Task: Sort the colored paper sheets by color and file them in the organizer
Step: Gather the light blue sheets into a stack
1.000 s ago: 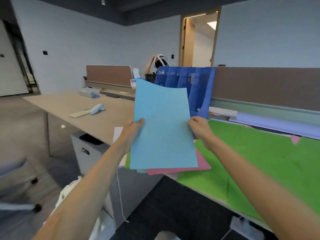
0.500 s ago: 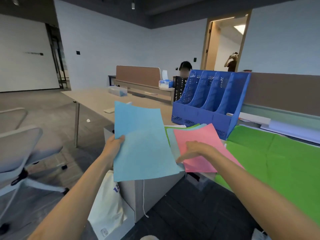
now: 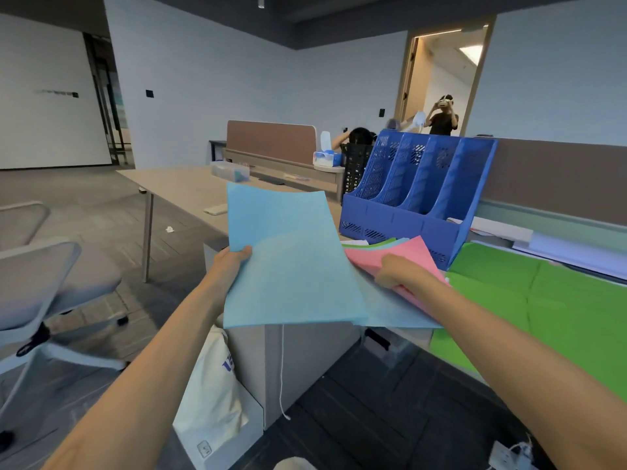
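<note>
My left hand (image 3: 232,262) grips the left edge of a light blue sheet (image 3: 288,262), held up in front of the desk corner. My right hand (image 3: 395,274) pinches the near edge of a pink sheet (image 3: 405,251) that tops a small pile on the desk; green and blue sheet edges (image 3: 380,243) show beneath it. Another light blue sheet (image 3: 390,310) lies under my right hand and wrist. The blue organizer (image 3: 417,195) with several slanted slots stands just behind the pile; I see no paper in it.
A bright green mat (image 3: 570,307) covers the desk to the right. A brown partition (image 3: 559,178) runs behind it. An office chair (image 3: 40,276) stands at the left, a white bag (image 3: 210,395) below the desk corner. Two people are in the background.
My right hand let go of the blue sheet and moved down to the pink sheet, now pinching it. The left hand keeps the blue sheet, lowered and shifted left.
</note>
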Tool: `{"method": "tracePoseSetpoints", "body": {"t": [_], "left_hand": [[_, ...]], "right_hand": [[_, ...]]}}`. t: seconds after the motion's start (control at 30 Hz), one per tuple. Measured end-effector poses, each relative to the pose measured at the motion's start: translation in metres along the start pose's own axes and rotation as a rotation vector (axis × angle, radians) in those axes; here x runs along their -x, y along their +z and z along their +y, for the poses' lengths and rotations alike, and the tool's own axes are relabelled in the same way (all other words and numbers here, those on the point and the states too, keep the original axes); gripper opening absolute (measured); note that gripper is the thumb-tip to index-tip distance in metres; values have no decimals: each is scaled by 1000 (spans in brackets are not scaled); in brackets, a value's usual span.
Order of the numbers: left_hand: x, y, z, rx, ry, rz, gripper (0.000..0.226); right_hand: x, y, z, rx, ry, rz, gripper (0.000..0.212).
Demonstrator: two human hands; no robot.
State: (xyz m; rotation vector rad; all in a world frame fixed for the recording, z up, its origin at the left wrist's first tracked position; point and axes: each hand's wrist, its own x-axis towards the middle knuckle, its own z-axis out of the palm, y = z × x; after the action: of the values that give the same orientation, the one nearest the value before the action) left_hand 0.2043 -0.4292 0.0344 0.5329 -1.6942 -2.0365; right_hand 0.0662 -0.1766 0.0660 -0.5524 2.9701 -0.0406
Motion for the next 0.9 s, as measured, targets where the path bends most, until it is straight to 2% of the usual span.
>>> {"method": "tracePoseSetpoints", "body": {"t": [0.1,0.2,0.27,0.37,0.53,0.77,0.9], "left_hand": [[-10,16,2,-24,-20,-23,25],[-16,50,-3,-94,-37,-41,15],[-20,79,-12,-137,-59,-87,11],[-28,123,-27,-232,-65,-188,19],[-32,183,-36,-291,-88,-240,26],[-46,203,-48,-411,-118,-255,26],[-48,202,-49,-434,-135,-234,28]], "right_hand": [[2,-24,24,-63,61,78,27],[0,-45,47,-160,86,163,23],[-1,-55,61,-183,90,190,34],[0,-65,78,-185,102,210,37],[-1,-71,98,-196,126,218,39],[-3,-68,113,-232,135,247,39],[1,-80,121,-228,122,367,37]]}}
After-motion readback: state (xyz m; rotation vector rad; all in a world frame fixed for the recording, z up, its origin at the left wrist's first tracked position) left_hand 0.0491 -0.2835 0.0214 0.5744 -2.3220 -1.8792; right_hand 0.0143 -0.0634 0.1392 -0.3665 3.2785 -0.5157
